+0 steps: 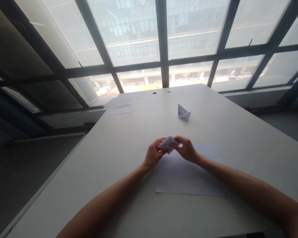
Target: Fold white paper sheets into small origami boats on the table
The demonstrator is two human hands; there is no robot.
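A small folded piece of white paper (168,142), peaked at the top, is held up between both my hands. My left hand (154,153) grips its left side, thumb at the lower front edge. On the other side my right hand (188,150) pinches the paper, its thumb across the front face. Fingers behind the paper are partly hidden. Under my hands lies a flat sheet of white paper (186,178), partly covered by my right forearm. Farther off, a folded paper boat (183,112) stands on the table.
The white table (109,158) stretches forward to large framed windows (136,33). Several loose paper sheets (120,105) are spread at its far left edge. Two dark round holes, one a cable hole (154,93), sit near the far end. A dark curtain (12,115) hangs at left.
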